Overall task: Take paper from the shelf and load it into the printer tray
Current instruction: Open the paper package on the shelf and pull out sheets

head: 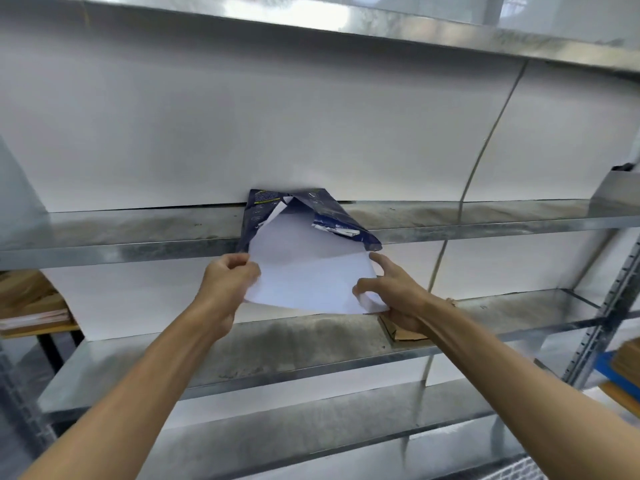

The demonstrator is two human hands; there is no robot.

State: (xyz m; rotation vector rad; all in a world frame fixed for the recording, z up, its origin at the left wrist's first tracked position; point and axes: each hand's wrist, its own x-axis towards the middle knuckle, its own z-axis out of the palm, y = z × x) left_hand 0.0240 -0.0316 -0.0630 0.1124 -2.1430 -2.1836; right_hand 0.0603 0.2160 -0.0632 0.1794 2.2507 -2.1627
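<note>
Galvanised steel shelf (138,233), dusty, several tiers, against plain white wall panels (277,133). Dark blue torn paper wrapper (332,216) lies on middle tier, open end facing person. White sheets of printer paper (304,275) half out of wrapper, overhanging shelf edge. Left hand (228,278): fingers clenched on left edge of sheets. Right hand (394,292): thumb on top, fingers under right corner, pinching sheets. Brown cardboard piece (405,332) on tier below, partly hidden by right hand. Stacked brown folders (31,306) far left. Printer tray not visible.
</note>
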